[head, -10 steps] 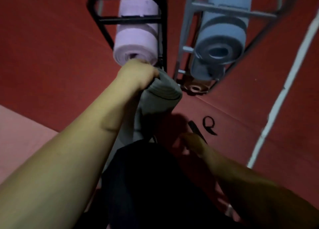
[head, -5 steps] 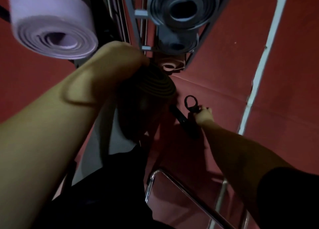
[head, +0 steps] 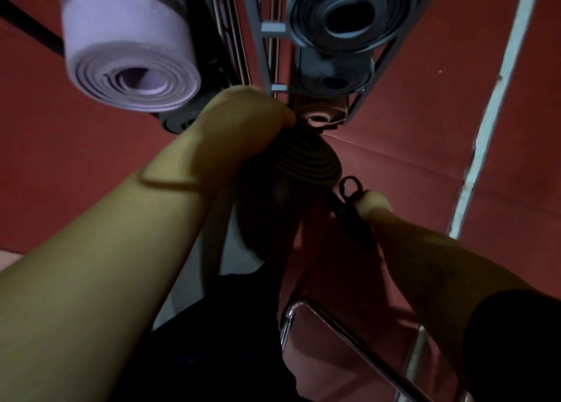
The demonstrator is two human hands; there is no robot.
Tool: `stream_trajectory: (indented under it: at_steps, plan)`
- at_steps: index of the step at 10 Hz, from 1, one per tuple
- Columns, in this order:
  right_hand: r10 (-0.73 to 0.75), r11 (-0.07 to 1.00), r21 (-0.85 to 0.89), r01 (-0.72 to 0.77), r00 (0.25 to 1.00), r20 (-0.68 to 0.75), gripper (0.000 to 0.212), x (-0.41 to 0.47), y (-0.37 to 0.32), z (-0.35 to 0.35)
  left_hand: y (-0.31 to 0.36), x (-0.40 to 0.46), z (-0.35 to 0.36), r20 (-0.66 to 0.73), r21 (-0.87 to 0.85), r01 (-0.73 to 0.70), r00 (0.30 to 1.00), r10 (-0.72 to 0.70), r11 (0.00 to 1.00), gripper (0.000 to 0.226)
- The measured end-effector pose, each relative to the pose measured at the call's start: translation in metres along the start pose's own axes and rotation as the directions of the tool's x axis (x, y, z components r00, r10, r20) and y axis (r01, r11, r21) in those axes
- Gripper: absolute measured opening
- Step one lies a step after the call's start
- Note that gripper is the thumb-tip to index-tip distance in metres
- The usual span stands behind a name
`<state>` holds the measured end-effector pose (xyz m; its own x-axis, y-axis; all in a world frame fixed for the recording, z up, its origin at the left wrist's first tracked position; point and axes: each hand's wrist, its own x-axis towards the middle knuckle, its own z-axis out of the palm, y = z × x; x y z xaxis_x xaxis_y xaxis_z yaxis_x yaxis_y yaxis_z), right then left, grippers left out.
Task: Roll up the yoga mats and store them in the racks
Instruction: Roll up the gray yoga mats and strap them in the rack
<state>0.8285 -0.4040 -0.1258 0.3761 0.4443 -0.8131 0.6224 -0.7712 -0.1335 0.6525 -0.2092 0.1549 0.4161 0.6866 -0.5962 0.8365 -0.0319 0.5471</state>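
The left hand [head: 243,122] grips the top end of a dark rolled mat [head: 303,162] held upright over the red floor [head: 425,128]. The right hand [head: 375,204] pinches a black strap [head: 349,207] just beside it. Beyond, a purple mat [head: 130,52] and a blue mat [head: 349,10] lie in racks [head: 270,28].

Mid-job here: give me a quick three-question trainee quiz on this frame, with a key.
1. True or false: the left hand grips the dark rolled mat.
2. What does the right hand hold? A) the black strap B) the lilac mat C) nothing
3. Fill in: the grey-blue mat lies in the grey ____.

Key: 1 true; 2 A; 3 rack.
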Motion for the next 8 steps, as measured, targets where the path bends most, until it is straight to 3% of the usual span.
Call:
stream_trajectory:
  at_steps: [1, 2, 4, 5, 6, 7, 8]
  plan:
    - [0.029, 0.986, 0.167, 0.002, 0.982, -0.185, 0.029, -0.006, 0.003, -0.003, 0.000, -0.013, -0.006, -0.065, -0.086, 0.018, 0.998, -0.024, 0.996, 0.006]
    - [-0.024, 0.962, 0.254, 0.099, 0.959, -0.284, 0.021, -0.028, -0.013, -0.021, -0.007, -0.030, -0.014, -0.112, -0.132, 0.027, 0.993, -0.041, 0.991, 0.010]
    - [-0.278, 0.889, 0.208, 0.407, 0.842, -0.463, 0.021, -0.094, -0.077, -0.069, -0.027, -0.076, -0.052, -0.169, -0.273, 0.060, 0.980, -0.109, 0.960, 0.014]
    - [-0.460, 0.779, 0.136, 0.613, 0.705, -0.540, 0.013, -0.153, -0.116, -0.094, -0.038, -0.119, -0.074, -0.239, -0.353, 0.049, 0.961, -0.141, 0.934, 0.013]
    - [-0.643, 0.612, 0.008, 0.791, 0.504, -0.577, 0.014, -0.217, -0.155, -0.115, -0.055, -0.167, -0.088, -0.286, -0.451, 0.009, 0.946, -0.154, 0.892, 0.019]
    - [-0.718, 0.495, -0.111, 0.862, 0.334, -0.611, 0.011, -0.268, -0.193, -0.132, -0.079, -0.209, -0.099, -0.332, -0.498, -0.018, 0.928, -0.172, 0.867, 0.021]
    - [-0.789, 0.382, -0.183, 0.906, 0.217, -0.575, 0.014, -0.322, -0.231, -0.141, -0.108, -0.263, -0.112, -0.379, -0.545, -0.039, 0.903, -0.205, 0.837, 0.032]
